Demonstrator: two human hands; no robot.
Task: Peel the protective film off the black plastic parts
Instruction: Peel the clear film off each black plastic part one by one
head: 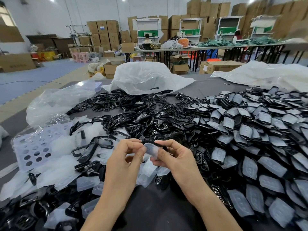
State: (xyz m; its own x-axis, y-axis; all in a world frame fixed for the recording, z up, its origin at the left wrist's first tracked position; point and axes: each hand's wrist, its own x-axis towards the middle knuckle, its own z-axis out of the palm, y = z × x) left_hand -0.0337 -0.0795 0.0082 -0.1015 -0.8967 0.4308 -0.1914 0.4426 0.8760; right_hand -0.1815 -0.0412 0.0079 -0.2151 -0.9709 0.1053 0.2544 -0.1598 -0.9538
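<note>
Near the table (208, 87) centre, the left hand (125, 157) pinches the film (152, 150) while the right hand (173, 157) grips the part (160, 145).

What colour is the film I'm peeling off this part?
Cloudy, see-through white film, on a black part; the head view shows it.

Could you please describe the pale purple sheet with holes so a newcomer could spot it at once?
On the grey table, look to the left edge, below the clear bag. There a flat lilac sheet lies partly under clear plastic. Unlike the frosted film scraps and black frames beside it, it has rows of round holes.
</note>
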